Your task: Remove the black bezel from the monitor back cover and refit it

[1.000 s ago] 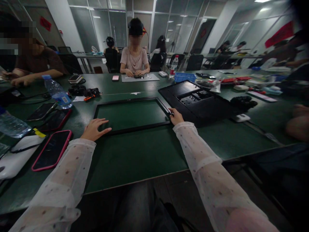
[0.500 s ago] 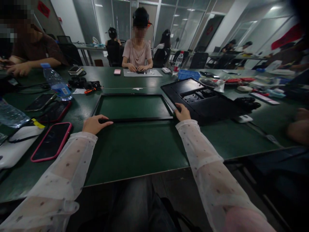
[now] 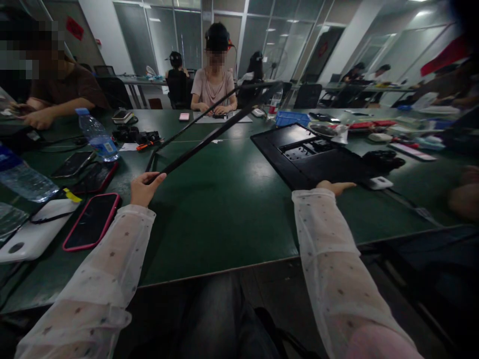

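Note:
My left hand point(image 3: 144, 188) is closed, thumb over fingers, on the near left corner of a thin black rectangular frame point(image 3: 202, 141). The frame is tilted, its right end raised well above the green table. My right hand point(image 3: 331, 186) is at the near edge of a large black plastic panel point(image 3: 325, 162), which looks like a monitor's back cover with a recessed section. One digit of that hand stretches out to the right; the other fingers are hidden at the panel's edge. Whether it bears any of the panel's weight I cannot tell.
On the left of the green table point(image 3: 224, 224) are a pink-edged phone point(image 3: 92, 222), a white device point(image 3: 39, 232), and water bottles point(image 3: 97, 134). A blue basket point(image 3: 292, 118) stands behind the panel. A white box with a cable point(image 3: 379, 183) lies right. A co-worker point(image 3: 213, 89) sits opposite.
My right hand has let go of the frame and moved right to the panel's near edge. The frame's right end has risen from the table while my left hand keeps its corner.

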Demonstrator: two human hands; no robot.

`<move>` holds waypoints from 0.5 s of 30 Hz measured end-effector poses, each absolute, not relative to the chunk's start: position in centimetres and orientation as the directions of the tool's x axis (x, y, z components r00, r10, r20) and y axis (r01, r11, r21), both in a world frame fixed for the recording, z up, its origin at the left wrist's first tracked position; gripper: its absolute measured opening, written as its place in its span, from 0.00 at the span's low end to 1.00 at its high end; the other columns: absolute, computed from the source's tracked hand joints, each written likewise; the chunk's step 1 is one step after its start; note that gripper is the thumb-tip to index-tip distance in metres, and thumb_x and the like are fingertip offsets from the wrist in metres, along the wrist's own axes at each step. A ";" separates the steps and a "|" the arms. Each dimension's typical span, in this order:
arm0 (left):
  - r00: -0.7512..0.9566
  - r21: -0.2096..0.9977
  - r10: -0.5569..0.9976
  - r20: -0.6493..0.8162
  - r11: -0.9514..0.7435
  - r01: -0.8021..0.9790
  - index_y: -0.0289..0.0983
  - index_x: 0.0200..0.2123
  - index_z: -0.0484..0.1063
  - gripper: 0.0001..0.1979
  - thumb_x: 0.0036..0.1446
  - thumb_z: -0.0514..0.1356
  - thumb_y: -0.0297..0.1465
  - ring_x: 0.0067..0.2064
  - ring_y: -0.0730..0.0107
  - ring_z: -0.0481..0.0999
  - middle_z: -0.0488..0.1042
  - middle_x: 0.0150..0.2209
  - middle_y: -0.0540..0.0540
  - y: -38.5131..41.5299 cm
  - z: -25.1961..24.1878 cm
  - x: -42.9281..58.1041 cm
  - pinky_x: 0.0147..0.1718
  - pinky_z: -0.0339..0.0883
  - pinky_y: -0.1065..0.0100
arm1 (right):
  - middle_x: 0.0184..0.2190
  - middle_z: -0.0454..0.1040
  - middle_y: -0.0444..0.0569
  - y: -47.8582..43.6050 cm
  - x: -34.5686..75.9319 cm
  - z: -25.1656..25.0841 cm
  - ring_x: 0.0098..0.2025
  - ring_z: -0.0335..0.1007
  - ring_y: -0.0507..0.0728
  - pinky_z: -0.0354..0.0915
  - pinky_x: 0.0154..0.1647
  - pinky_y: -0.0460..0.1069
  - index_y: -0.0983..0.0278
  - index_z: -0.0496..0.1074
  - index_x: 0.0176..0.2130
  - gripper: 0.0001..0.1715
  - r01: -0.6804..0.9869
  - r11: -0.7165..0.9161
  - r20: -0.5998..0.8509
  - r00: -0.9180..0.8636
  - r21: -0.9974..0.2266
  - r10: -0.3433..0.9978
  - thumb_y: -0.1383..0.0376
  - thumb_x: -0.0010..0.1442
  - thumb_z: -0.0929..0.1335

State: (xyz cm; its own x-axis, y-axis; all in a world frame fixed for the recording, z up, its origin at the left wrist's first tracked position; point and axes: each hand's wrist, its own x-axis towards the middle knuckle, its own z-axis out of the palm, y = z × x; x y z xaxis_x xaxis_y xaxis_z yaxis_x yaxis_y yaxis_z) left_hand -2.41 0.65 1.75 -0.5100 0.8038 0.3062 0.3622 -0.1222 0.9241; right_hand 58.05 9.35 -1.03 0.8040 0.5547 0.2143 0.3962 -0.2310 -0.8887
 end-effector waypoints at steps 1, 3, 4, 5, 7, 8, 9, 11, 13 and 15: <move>-0.533 0.935 0.791 0.300 -0.134 0.327 0.37 0.35 0.81 0.20 0.45 0.76 0.45 0.38 0.61 0.82 0.82 0.33 0.45 0.8 1.7 -2.5 0.42 0.77 0.62 | 0.68 0.61 0.86 9.3 57.5 -0.7 0.74 0.60 0.74 0.54 0.74 0.67 0.82 0.29 0.77 0.53 0.280 -0.272 0.124 0.871 -0.921 0.476 0.75 0.60 0.56; -0.576 0.950 0.764 0.290 -0.154 0.273 0.37 0.35 0.80 0.20 0.46 0.75 0.45 0.37 0.62 0.82 0.82 0.32 0.45 0.9 1.8 -2.5 0.41 0.77 0.63 | 0.71 0.60 0.81 9.1 55.9 0.0 0.75 0.59 0.70 0.51 0.76 0.62 0.78 0.32 0.78 0.54 0.172 -0.281 0.047 0.914 -0.944 0.402 0.75 0.60 0.57; -0.596 0.953 0.750 0.287 -0.161 0.256 0.37 0.35 0.80 0.19 0.47 0.75 0.44 0.37 0.63 0.82 0.82 0.32 0.46 1.0 1.9 -2.5 0.41 0.77 0.63 | 0.71 0.60 0.80 9.0 55.0 0.4 0.75 0.59 0.69 0.49 0.77 0.61 0.78 0.33 0.78 0.53 0.176 -0.274 0.049 0.909 -0.946 0.415 0.75 0.61 0.58; -0.614 0.956 0.736 0.284 -0.165 0.244 0.37 0.35 0.80 0.18 0.48 0.74 0.43 0.37 0.63 0.82 0.81 0.32 0.46 1.0 2.1 -2.5 0.41 0.77 0.64 | 0.71 0.60 0.81 8.9 54.2 0.6 0.75 0.59 0.69 0.49 0.77 0.61 0.79 0.35 0.78 0.52 0.188 -0.269 0.056 0.900 -0.945 0.433 0.74 0.61 0.58; -0.645 0.958 0.711 0.281 -0.169 0.232 0.37 0.35 0.79 0.16 0.48 0.74 0.41 0.37 0.64 0.81 0.81 0.31 0.47 0.9 2.4 -2.4 0.40 0.77 0.64 | 0.69 0.63 0.80 8.8 52.9 0.9 0.75 0.59 0.70 0.50 0.77 0.61 0.79 0.37 0.78 0.51 0.201 -0.274 0.053 0.883 -0.941 0.466 0.73 0.62 0.59; -0.655 0.958 0.701 0.282 -0.171 0.230 0.37 0.35 0.79 0.15 0.49 0.74 0.40 0.37 0.64 0.81 0.80 0.31 0.47 0.9 2.5 -2.4 0.40 0.77 0.65 | 0.68 0.64 0.79 8.8 52.5 0.8 0.75 0.59 0.71 0.50 0.77 0.62 0.78 0.37 0.78 0.51 0.207 -0.273 0.052 0.873 -0.940 0.485 0.72 0.62 0.59; -0.662 0.958 0.693 0.284 -0.174 0.229 0.37 0.35 0.79 0.14 0.49 0.73 0.39 0.37 0.65 0.81 0.80 0.30 0.47 0.9 2.6 -2.4 0.41 0.77 0.65 | 0.68 0.65 0.78 8.8 52.3 0.6 0.75 0.58 0.71 0.50 0.77 0.63 0.77 0.37 0.78 0.52 0.210 -0.270 0.049 0.864 -0.940 0.501 0.71 0.61 0.60; -0.665 0.954 0.685 0.297 -0.186 0.234 0.37 0.35 0.79 0.14 0.49 0.73 0.39 0.37 0.65 0.81 0.80 0.31 0.48 0.9 2.6 -2.5 0.42 0.77 0.65 | 0.70 0.63 0.75 9.1 52.4 0.1 0.77 0.54 0.72 0.48 0.78 0.66 0.74 0.38 0.79 0.54 0.234 -0.243 0.071 0.841 -0.942 0.536 0.68 0.61 0.63; -0.656 0.947 0.683 0.319 -0.200 0.253 0.37 0.36 0.79 0.15 0.50 0.73 0.39 0.38 0.65 0.81 0.80 0.32 0.48 1.0 2.4 -2.7 0.44 0.77 0.64 | 0.71 0.62 0.72 9.6 52.8 -0.4 0.78 0.51 0.71 0.46 0.79 0.67 0.73 0.41 0.79 0.55 0.329 -0.173 0.166 0.784 -0.928 0.598 0.65 0.60 0.64; -0.646 0.937 0.681 0.344 -0.208 0.279 0.37 0.38 0.79 0.16 0.50 0.72 0.40 0.39 0.64 0.82 0.81 0.34 0.47 1.0 2.1 -2.8 0.44 0.77 0.64 | 0.71 0.63 0.70 10.3 52.8 -0.7 0.77 0.54 0.69 0.49 0.77 0.68 0.73 0.44 0.78 0.55 0.525 -0.025 0.345 0.593 -0.851 0.728 0.62 0.60 0.65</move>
